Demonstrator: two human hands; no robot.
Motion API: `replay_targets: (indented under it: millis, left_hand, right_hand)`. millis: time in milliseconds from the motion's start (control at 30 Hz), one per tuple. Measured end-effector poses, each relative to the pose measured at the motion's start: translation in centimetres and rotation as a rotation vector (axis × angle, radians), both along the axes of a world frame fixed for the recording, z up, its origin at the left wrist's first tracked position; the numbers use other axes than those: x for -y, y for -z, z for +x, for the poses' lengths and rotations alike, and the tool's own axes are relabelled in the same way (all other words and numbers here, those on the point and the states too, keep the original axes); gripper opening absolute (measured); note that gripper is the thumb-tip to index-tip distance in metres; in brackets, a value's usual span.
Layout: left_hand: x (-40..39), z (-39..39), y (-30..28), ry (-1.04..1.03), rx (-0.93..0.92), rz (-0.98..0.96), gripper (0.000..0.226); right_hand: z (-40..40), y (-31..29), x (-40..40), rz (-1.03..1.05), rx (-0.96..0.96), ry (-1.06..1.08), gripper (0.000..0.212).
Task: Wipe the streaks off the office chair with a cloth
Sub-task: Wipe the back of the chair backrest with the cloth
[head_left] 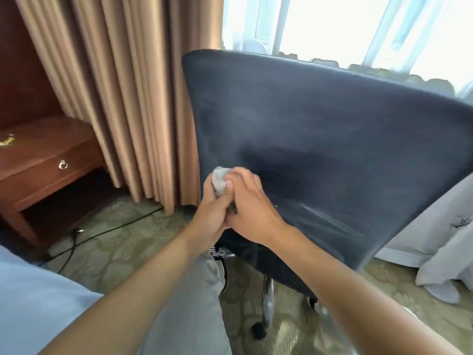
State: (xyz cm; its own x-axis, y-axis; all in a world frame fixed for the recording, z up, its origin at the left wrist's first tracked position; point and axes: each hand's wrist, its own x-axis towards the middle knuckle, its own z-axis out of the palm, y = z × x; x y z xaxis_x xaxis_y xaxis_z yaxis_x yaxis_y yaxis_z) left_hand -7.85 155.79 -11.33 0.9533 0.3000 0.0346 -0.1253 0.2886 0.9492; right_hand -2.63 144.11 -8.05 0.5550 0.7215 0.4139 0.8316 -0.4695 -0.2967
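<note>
I see both hands, left hand point(211, 213) and right hand point(252, 208), fingers curled gripping a wadded grey cloth point(219, 181) against the dark chair back point(320, 139), pale streaks at five o'clock, cloth mostly hidden.

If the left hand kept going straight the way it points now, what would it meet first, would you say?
Probably the dark blue-grey fabric chair back. The left hand grips the crumpled grey cloth near the back's lower left edge; whether the cloth touches it already is unclear.
</note>
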Motion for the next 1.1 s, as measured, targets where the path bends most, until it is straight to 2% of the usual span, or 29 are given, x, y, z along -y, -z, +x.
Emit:
replay_targets:
  millis: [67, 167, 267, 367, 433, 500, 667, 800, 867, 900, 967, 1100]
  left_hand:
    - [-0.8, 1.1, -0.3, -0.113, 0.058, -0.048, 0.038]
    - [-2.8, 3.2, -0.5, -0.234, 0.108, -0.042, 0.040]
    - [-3.8, 4.8, -1.5, -0.283, 0.141, 0.037, 0.038]
    - [-4.4, 6.1, -2.0, -0.317, 0.192, 0.115, 0.040]
    - [-4.5, 6.5, -2.2, -0.318, 0.212, 0.154, 0.043]
    - [-4.7, 6.6, -2.1, -0.322, 0.236, 0.181, 0.048]
    - [-4.8, 5.4, -2.1, -0.475, 0.262, 0.335, 0.050]
    - [-6.1, 5.7, -1.7, -0.661, 0.255, 0.505, 0.058]
    - [-6.3, 7.3, -1.8, -0.647, 0.313, 0.553, 0.063]
    - [-5.4, 8.2, -1.8, -0.638, 0.338, 0.596, 0.062]
    - [-2.5, 9.2, -2.3, -0.721, 0.276, 0.720, 0.060]
    - [0.8, 9.7, -1.0, -0.915, 0.250, 0.925, 0.047]
  right_hand:
    - [0.6, -3.5, 0.6, -0.101, 0.301, -0.014, 0.049]
    - [2.8, -9.9, 1.4, -0.168, 0.771, 0.113, 0.043]
    - [3.4, -13.0, 0.5, -0.450, 0.979, 0.228, 0.058]
    - [2.9, -15.9, -2.2, -0.509, 1.065, 0.318, 0.064]
    - [2.8, -18.8, -4.4, -0.516, 1.010, 0.457, 0.068]
    - [3.1, -21.5, -6.1, -0.557, 0.879, 0.513, 0.062]
    - [3.8, -24.3, -6.3, -0.555, 0.744, 0.328, 0.046]
    - [4.1, -25.6, -4.9, -0.579, 0.635, 0.313, 0.043]
    - [4.1, -26.2, -3.8, -0.611, 0.501, 0.333, 0.038]
    - [4.0, -26.5, -3.3, -0.621, 0.409, 0.341, 0.037]
    - [4.1, -26.8, -2.5, -0.634, 0.255, 0.329, 0.038]
    - [4.0, -26.2, -1.9, -0.573, 0.178, 0.210, 0.038]
